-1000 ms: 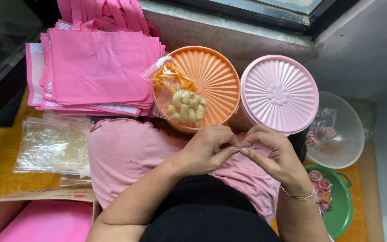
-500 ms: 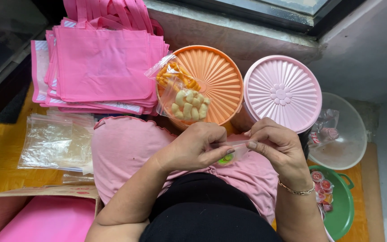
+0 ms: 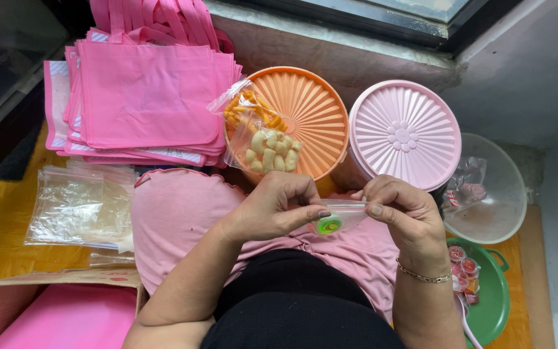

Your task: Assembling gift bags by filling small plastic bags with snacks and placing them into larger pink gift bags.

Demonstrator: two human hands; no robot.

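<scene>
My left hand and my right hand both pinch the top edge of a small clear plastic bag held over my lap. A small round green sweet shows inside it. Just beyond the hands, two filled clear snack bags lie on an orange ribbed lid. A pink ribbed lid covers a round container to the right.
A stack of pink tote bags lies at the far left. Flat clear plastic bags sit on the yellow floor. A cardboard box stands at bottom left. At right, a clear bowl and a green bowl hold wrapped sweets.
The small clear bag has come up between my fingers and the green sweet now shows inside it. Both hands stay close together over my lap.
</scene>
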